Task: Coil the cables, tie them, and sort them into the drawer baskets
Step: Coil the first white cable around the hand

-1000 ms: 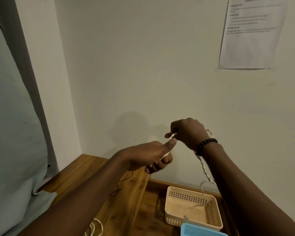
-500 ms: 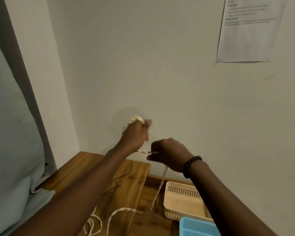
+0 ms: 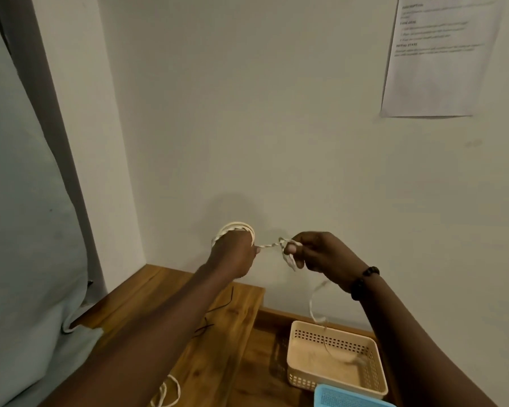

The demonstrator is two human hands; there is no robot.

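Left hand wears pale braided cable coiled; right hand pinches it.

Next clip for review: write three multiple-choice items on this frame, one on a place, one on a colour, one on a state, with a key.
1. Where are the coiled loops of the white cable?
A. around the left hand
B. in the beige basket
C. on the wooden top

2. What colour is the basket at the bottom edge?
A. red
B. blue
C. black

3. What is the right hand doing?
A. resting flat
B. hanging empty
C. pinching the cable

Key: 1 A, loops circle the hand; 2 B, its mesh is blue; 3 C, fingers close on the cable.
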